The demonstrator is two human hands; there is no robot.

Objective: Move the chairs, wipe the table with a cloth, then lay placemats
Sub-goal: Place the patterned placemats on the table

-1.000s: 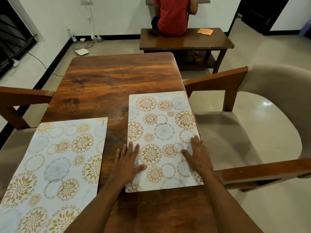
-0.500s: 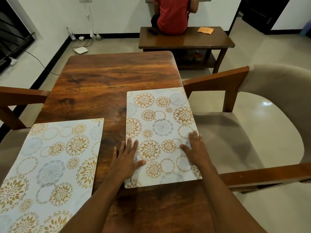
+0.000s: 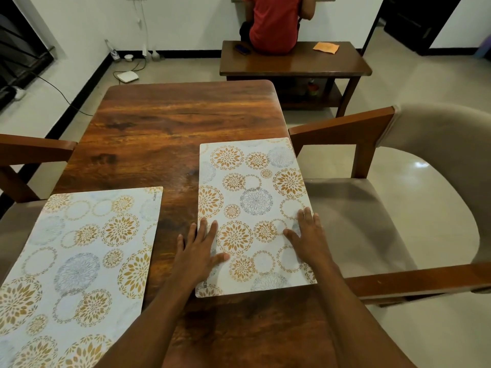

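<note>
Two white placemats with gold and grey flower circles lie on the dark wooden table (image 3: 170, 128). The right placemat (image 3: 247, 187) lies along the table's right edge. My left hand (image 3: 198, 252) rests flat on its near left edge, fingers straight, partly on the wood. My right hand (image 3: 308, 237) presses flat on its near right corner. The left placemat (image 3: 77, 256) lies at the near left, untouched. A beige cushioned chair (image 3: 372, 224) with wooden arms stands to the right of the table, and another chair (image 3: 29, 152) shows at the left.
Beyond the table stands a low wooden bench (image 3: 295, 63) with a person in a red shirt (image 3: 273, 22) sitting on it, an orange cloth (image 3: 326, 47) and a phone (image 3: 242, 49). Cables and a white box (image 3: 128, 76) lie on the floor at the far left.
The right placemat has slid a little away from me under both flat hands. The left placemat has not shifted on the table.
</note>
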